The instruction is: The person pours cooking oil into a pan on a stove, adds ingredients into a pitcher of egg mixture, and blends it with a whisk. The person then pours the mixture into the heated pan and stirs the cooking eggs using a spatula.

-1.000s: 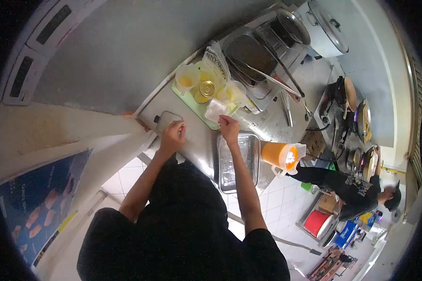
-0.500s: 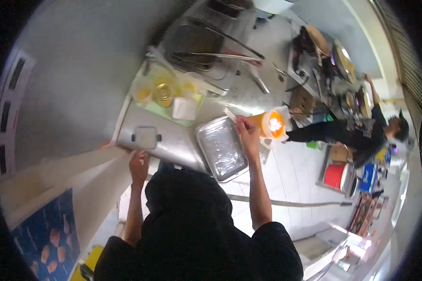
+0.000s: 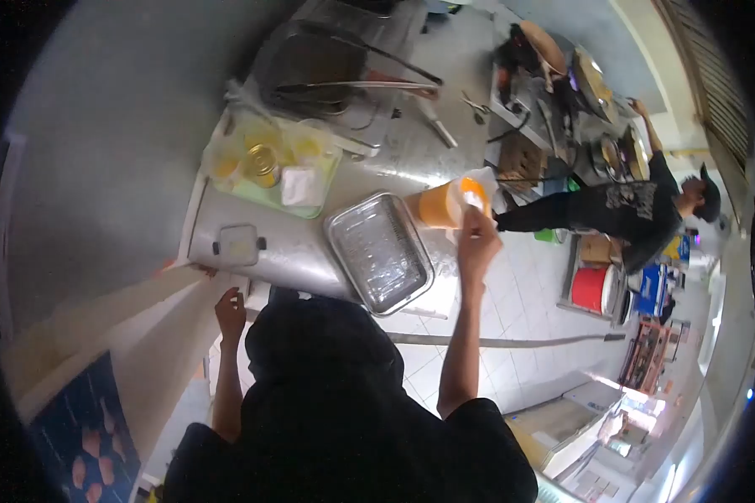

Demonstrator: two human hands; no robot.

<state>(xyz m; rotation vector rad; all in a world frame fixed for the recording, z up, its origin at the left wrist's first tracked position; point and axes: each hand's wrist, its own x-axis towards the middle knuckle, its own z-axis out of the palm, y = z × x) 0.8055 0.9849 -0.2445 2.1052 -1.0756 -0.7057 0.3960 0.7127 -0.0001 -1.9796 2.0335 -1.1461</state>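
Observation:
My right hand is closed at the mouth of a plastic jug of orange liquid; what its fingers pinch is too small to make out. Down at the left, my left hand hangs off the counter edge, its fingers loosely curled, apart and holding nothing. Nearest to it is a small clear lidded container with dark clips. Between my hands lies a metal tray with a rack. A green tray bears cups, a gold-topped can and a white square container.
Black pans and tongs rest at the back of the counter. Scissors lie further right. Another person in dark clothes reaches toward pans on a stove. A red cooler stands beyond, above the tiled floor.
My right hand has moved right from the white container, past the metal tray, to the jug. A pale strip seen in it earlier is hidden. My left hand has left the clear container.

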